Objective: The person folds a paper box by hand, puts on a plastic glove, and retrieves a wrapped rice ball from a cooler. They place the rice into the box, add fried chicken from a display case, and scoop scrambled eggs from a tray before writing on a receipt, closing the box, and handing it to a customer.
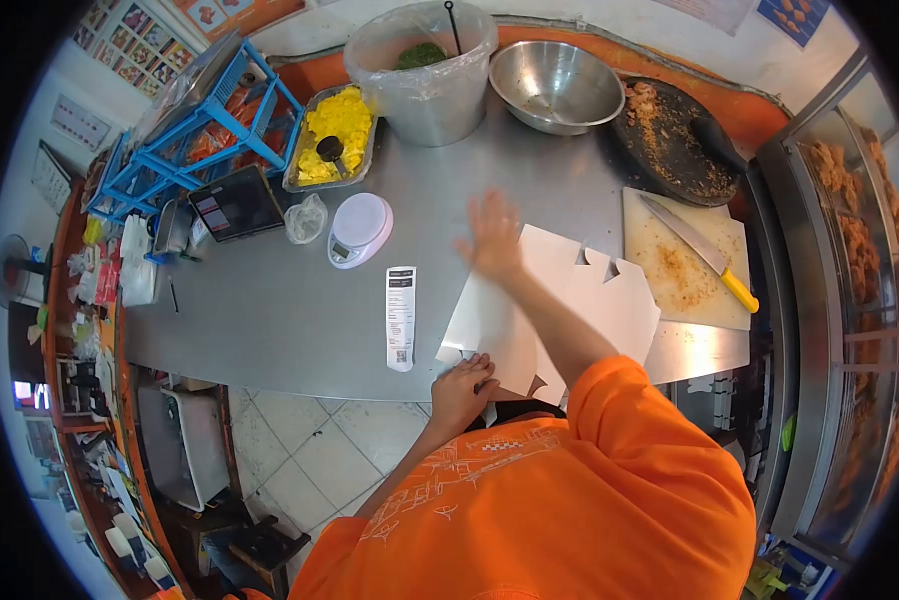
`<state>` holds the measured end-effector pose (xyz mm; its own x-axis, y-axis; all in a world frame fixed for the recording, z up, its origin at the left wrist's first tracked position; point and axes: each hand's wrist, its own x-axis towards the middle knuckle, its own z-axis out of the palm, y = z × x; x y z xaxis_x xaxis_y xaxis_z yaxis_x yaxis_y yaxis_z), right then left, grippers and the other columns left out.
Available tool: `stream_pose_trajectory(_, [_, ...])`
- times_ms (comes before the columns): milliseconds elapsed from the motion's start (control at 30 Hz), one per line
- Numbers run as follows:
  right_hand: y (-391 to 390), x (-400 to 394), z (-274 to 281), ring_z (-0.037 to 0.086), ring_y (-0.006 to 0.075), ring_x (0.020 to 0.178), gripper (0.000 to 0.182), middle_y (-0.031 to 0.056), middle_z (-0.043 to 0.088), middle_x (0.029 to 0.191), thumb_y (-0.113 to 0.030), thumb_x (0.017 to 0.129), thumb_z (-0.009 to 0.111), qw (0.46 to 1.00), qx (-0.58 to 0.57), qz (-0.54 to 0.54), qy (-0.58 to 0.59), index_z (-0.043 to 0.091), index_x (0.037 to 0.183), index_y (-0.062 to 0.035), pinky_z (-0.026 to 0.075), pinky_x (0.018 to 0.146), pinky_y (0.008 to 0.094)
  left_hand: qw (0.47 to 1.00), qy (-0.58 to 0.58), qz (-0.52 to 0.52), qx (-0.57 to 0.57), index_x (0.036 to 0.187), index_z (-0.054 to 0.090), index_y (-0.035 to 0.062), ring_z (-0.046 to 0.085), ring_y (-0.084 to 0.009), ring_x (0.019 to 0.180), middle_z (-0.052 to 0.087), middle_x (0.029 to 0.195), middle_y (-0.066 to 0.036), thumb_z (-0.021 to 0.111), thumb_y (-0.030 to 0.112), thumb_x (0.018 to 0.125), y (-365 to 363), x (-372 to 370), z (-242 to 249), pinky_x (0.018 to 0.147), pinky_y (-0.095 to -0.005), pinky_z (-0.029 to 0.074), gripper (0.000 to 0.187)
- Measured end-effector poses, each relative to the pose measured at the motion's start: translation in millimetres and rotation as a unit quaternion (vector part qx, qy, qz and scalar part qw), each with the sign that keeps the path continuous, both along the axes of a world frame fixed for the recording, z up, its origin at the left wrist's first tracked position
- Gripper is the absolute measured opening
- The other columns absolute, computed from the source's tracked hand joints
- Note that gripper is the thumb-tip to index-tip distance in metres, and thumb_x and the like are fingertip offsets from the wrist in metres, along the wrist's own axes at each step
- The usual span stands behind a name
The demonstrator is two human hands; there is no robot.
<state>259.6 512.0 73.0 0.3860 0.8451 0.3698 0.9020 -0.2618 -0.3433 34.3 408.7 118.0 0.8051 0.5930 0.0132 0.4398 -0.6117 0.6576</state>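
Note:
A white flat cardboard box blank (594,300) with cut notches along its edges lies unfolded on the steel table in front of me. My left hand (459,390) is at its near left corner, with its fingers curled over the edge. A small dark spot shows by those fingers; I cannot make out what it is. Above the blank's far left edge is my right hand (493,235), slightly blurred, fingers spread and holding nothing. Left of the blank lies a printed paper receipt (400,318).
A white kitchen scale (360,230) and tablet (236,205) stand left. Behind are a tray of yellow food (331,135), lined bucket (424,105) and steel bowl (556,85). On the right are a stone mortar (669,145) and a knife (704,250) on a cutting board (644,235).

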Motion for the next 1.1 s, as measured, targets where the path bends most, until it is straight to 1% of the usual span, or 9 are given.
stream_pose_trajectory(33, [-14, -27, 16, 0.011, 0.0350, 0.141, 0.076, 0.0217, 0.017, 0.150, -0.046, 0.085, 0.054, 0.989, -0.117, 0.087, 0.021, 0.027, 0.143, -0.0061, 0.009, 0.112, 0.0526, 1.000, 0.011, -0.002, 0.001, 0.098, 0.068, 0.0063, 0.058, -0.0232, 0.112, 0.064, 0.114, -0.009, 0.067, 0.020, 0.079, 0, 0, 0, 0.096, -0.0367, 0.045, 0.024])
stream_pose_trajectory(100, [-58, -69, 7, 0.012, 0.0332, 0.141, 0.071, 0.0183, 0.021, 0.150, -0.046, 0.087, 0.051, 0.962, -0.027, 0.270, 0.006, 0.031, 0.141, -0.0049, 0.012, 0.112, 0.0526, 1.000, 0.023, -0.006, 0.001, 0.099, 0.068, 0.0071, 0.057, -0.0233, 0.112, 0.063, 0.115, -0.008, 0.068, 0.021, 0.079, 2, 0, -2, 0.096, -0.0364, 0.045, 0.025])
stream_pose_trajectory(167, [-64, -42, 25, 0.010, 0.0340, 0.141, 0.069, 0.0201, 0.018, 0.151, -0.045, 0.089, 0.048, 0.952, -0.164, 0.259, 0.021, 0.030, 0.141, -0.0044, 0.014, 0.111, 0.0530, 1.000, 0.005, 0.014, -0.003, 0.100, 0.068, 0.0073, 0.057, -0.0236, 0.113, 0.063, 0.116, -0.007, 0.068, 0.020, 0.079, -1, -2, -5, 0.096, -0.0362, 0.046, 0.025])
stream_pose_trajectory(333, [-73, 56, 7, 0.011, 0.0393, 0.140, 0.074, 0.0285, 0.019, 0.148, -0.046, 0.090, 0.044, 0.988, -0.044, -0.131, -0.074, 0.024, 0.143, 0.0010, 0.008, 0.111, 0.0534, 1.000, -0.004, 0.016, -0.001, 0.098, 0.068, 0.0055, 0.058, -0.0223, 0.111, 0.064, 0.114, -0.009, 0.067, 0.019, 0.080, -3, -1, -2, 0.097, -0.0364, 0.045, 0.023])
stream_pose_trajectory(367, [-79, 35, 3, 0.011, 0.0393, 0.140, 0.074, 0.0285, 0.019, 0.148, -0.046, 0.090, 0.044, 0.987, -0.046, -0.136, -0.076, 0.024, 0.143, 0.0010, 0.008, 0.111, 0.0534, 1.000, -0.008, 0.010, 0.011, 0.098, 0.068, 0.0056, 0.058, -0.0224, 0.111, 0.064, 0.114, -0.009, 0.067, 0.019, 0.079, -2, -1, -5, 0.097, -0.0363, 0.045, 0.023])
stream_pose_trajectory(500, [-131, -67, 14, 0.015, 0.0407, 0.139, 0.072, 0.0270, 0.021, 0.148, -0.045, 0.088, 0.047, 0.983, -0.094, 0.157, 0.033, 0.027, 0.143, -0.0021, 0.007, 0.111, 0.0549, 0.996, 0.083, 0.024, -0.002, 0.097, 0.069, 0.0071, 0.059, -0.0222, 0.110, 0.064, 0.114, -0.008, 0.067, 0.021, 0.079, -1, 1, 3, 0.093, -0.0351, 0.047, 0.023])
stream_pose_trajectory(700, [-173, 40, 18, 0.009, 0.0411, 0.140, 0.067, 0.0296, 0.016, 0.147, -0.033, 0.087, 0.050, 0.979, -0.038, -0.200, -0.023, 0.028, 0.141, 0.0004, 0.004, 0.112, 0.0538, 0.999, 0.016, -0.004, 0.034, 0.098, 0.069, 0.0086, 0.059, -0.0220, 0.110, 0.064, 0.114, -0.007, 0.068, 0.021, 0.078, 0, 2, -1, 0.090, -0.0346, 0.048, 0.024])
stream_pose_trajectory(867, [-174, -64, 9, 0.005, 0.0422, 0.140, 0.075, 0.0265, 0.013, 0.150, -0.041, 0.087, 0.050, 0.995, -0.092, -0.022, 0.038, 0.024, 0.143, -0.0001, 0.001, 0.112, 0.0544, 0.997, 0.077, -0.028, 0.005, 0.099, 0.068, 0.0073, 0.058, -0.0220, 0.111, 0.064, 0.114, -0.007, 0.065, 0.022, 0.081, 3, 5, 13, 0.096, -0.0363, 0.045, 0.024])
stream_pose_trajectory(1100, [-233, 24, 11, -0.001, 0.0388, 0.141, 0.077, 0.0241, 0.008, 0.152, -0.041, 0.088, 0.048, 0.965, -0.063, -0.254, -0.018, 0.014, 0.146, -0.0024, -0.005, 0.112, 0.0527, 0.997, 0.060, -0.036, 0.028, 0.099, 0.068, 0.0079, 0.059, -0.0205, 0.110, 0.064, 0.113, -0.007, 0.066, 0.023, 0.080, 5, 4, 5, 0.089, -0.0351, 0.048, 0.024])
